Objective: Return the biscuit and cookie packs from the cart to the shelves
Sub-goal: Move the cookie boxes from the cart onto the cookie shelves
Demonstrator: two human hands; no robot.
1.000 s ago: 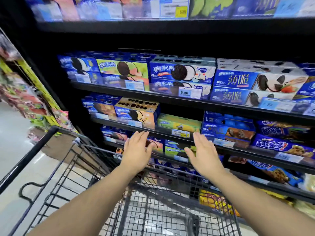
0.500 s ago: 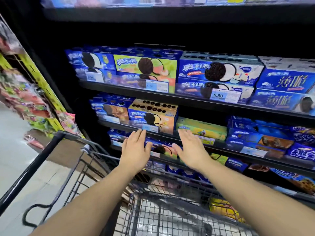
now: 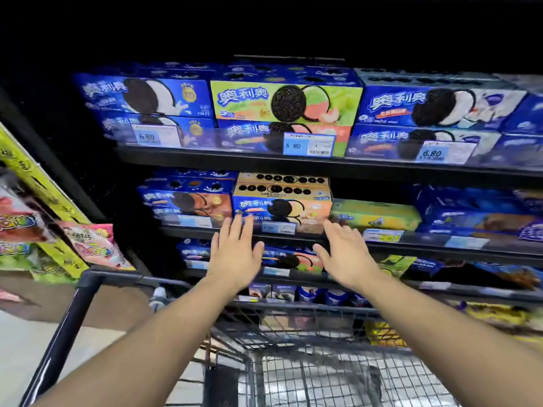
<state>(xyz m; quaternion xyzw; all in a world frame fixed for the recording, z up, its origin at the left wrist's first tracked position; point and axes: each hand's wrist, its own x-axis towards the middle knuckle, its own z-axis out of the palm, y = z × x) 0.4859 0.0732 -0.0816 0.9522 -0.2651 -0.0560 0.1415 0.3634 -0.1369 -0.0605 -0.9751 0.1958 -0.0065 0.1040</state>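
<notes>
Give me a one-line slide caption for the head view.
Open, empty left hand and right hand reach over the cart toward an orange cookie box on the shelf.

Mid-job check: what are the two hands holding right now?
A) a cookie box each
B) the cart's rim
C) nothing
C: the left hand and right hand are held out flat with straight fingers above the cart, in front of the orange Oreo box on the shelf, and grip nothing.

I see my left hand (image 3: 235,258) and right hand (image 3: 345,255), fingers straight, empty, before the shelf edge (image 3: 293,237), above the cart (image 3: 293,311).
</notes>
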